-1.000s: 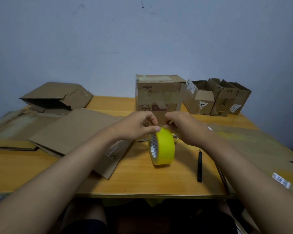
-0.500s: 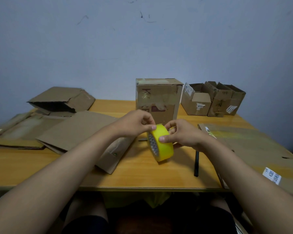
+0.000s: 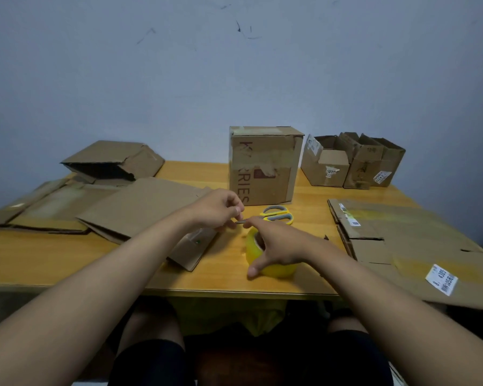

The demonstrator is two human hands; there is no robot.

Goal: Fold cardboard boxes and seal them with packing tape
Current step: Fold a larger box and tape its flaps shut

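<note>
A yellow tape roll [image 3: 273,267] lies flat on the wooden table [image 3: 67,257] near its front edge. My right hand [image 3: 279,246] covers the roll, thumb on its near side and fingers spread over the top, gripping it. Just behind it, my left hand [image 3: 221,208] is curled, its fingertips pinching what looks like the grey blade tip of the yellow-handled scissors [image 3: 276,215]. A closed, taped cardboard box [image 3: 262,165] stands upright behind the hands. A flattened box [image 3: 142,207] lies under my left forearm.
More flattened cardboard [image 3: 407,240] covers the table's right side and overhangs the front edge. Several small open boxes [image 3: 352,162] stand at the back right. A collapsed box [image 3: 112,160] and flat sheets [image 3: 39,207] fill the left side. A wall rises right behind.
The tape roll went from standing on edge, held between both hands, to lying flat under my right hand. My left hand let go of it and moved to the scissors, now uncovered.
</note>
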